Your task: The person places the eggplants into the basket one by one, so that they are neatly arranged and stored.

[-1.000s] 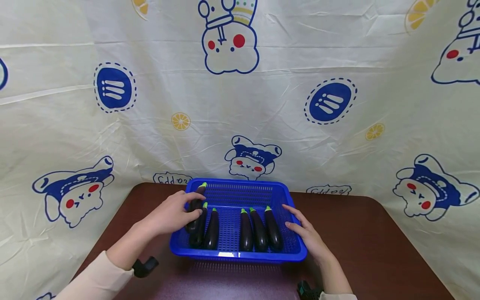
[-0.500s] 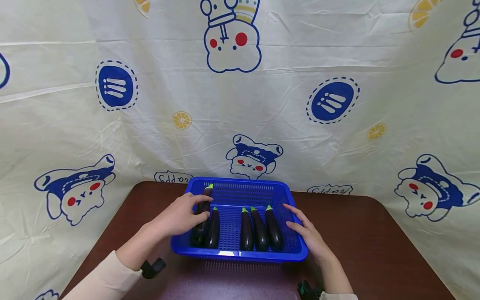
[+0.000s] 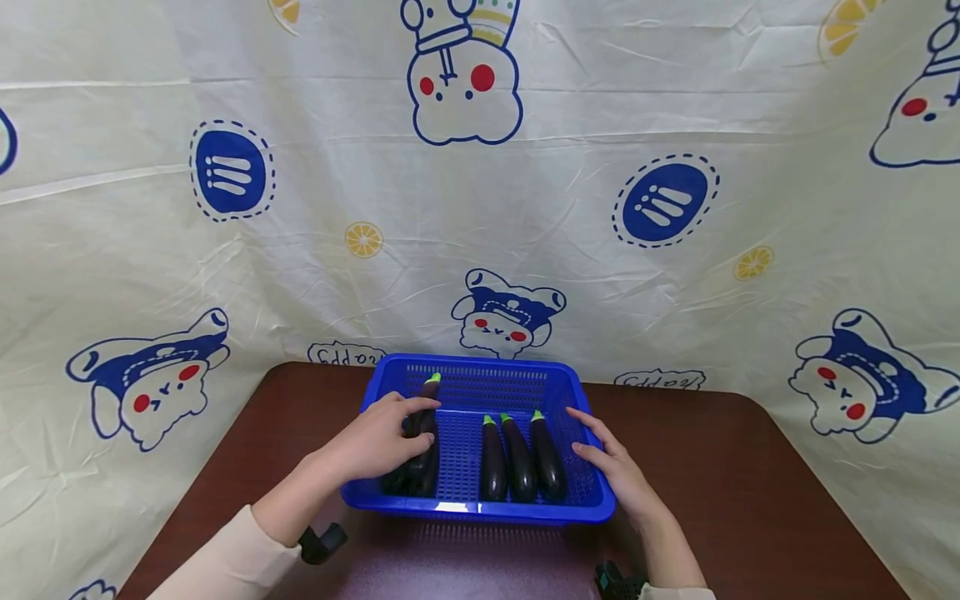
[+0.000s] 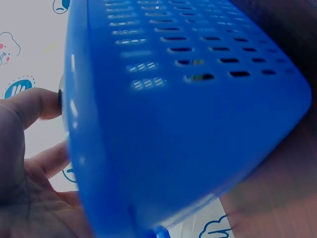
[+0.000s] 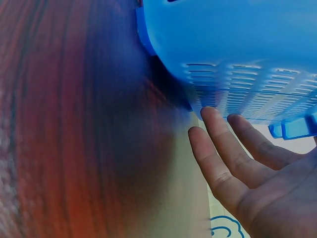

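Observation:
My left hand [image 3: 378, 442] grips a dark purple eggplant [image 3: 428, 392] with a bright green stem, held between fingers and thumb at the left of the blue basket [image 3: 480, 510]. More eggplant bodies [image 3: 393, 481] lie beneath it, partly covered by the hand. In the left wrist view, the basket wall [image 4: 188, 129] hides most of the grasp. Toward the right side lie three more eggplants [image 3: 519, 460], side by side with stems pointing away. My right hand [image 3: 618, 471] rests at the right rim, thumb and index finger reaching over it, other fingers [image 5: 220, 148] extended outside the wall.
The basket stands on a dark brown table [image 3: 720, 483] with rounded far corners. Behind it hangs a pale cloth [image 3: 315, 192] printed with cartoon figures and orange slices. Black straps with small devices sit on the left wrist [image 3: 322, 543] and right wrist [image 3: 617, 581].
The left hand has moved rightward with the eggplant, from the basket's left wall to over the neighbouring eggplants, which it now overlaps. The right hand has stayed at the rim.

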{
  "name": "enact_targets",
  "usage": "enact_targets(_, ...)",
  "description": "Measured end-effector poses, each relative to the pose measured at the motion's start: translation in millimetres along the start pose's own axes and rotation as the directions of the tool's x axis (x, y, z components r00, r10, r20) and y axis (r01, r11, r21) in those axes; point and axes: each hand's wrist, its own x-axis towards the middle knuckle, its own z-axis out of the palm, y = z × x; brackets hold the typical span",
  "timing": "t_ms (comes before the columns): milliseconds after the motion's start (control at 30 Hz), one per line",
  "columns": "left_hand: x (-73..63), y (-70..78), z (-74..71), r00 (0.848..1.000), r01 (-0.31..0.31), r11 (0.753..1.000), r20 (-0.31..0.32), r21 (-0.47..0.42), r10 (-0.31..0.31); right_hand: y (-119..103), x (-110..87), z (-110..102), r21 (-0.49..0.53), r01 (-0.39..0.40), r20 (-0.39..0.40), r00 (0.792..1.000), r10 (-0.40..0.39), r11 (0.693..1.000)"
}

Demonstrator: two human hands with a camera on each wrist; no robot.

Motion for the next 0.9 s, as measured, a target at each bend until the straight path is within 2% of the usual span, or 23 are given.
enact_targets(400,8.3,3.6,17.5,0.999,-0.037,0.999,0.003,0.011,0.036,-1.0,0.4,0.1,-0.022,-0.006,-0.013,1.000,0.006,1.000)
enact_targets(667,11.3,7.7,28.2,0.999,-0.020,1.000,0.030,0.003,0.019,-1.5,-0.1,1.4,-0.023,-0.008,-0.024,1.000,0.007,1.000)
enact_targets(900,17.6,9.0,42.3,0.999,-0.031,0.998,0.031,0.057,0.030,-2.2,0.6,2.0,-0.026,-0.012,-0.030,0.999,0.011,1.000)
